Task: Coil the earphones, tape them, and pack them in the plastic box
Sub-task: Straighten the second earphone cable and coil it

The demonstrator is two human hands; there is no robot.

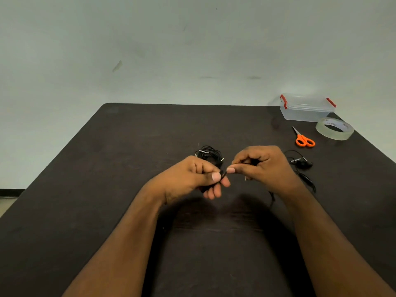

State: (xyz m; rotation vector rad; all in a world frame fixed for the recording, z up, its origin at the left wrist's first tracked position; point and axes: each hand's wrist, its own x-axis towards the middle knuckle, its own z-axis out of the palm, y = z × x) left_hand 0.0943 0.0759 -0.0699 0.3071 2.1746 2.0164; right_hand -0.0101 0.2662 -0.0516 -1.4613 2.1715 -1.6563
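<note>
Pinching thin black cord at table centre.
Left hand (192,179) and right hand (263,166) are both clamping the limp, light, tangle-prone cord (222,173); gripping near the plug seems best; box (306,108) sitting at 1 o'clock.

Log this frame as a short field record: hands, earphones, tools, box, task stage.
left hand: pinching black earphone cable
right hand: pinching the same cable, close to the left
loose earphones: on the table, right of the hands
earphone bundle: behind the hands
scissors: orange handles, untouched
tape roll: clear, flat, untouched
plastic box: far right corner, lid on
stage: coiling, no tape applied
</note>
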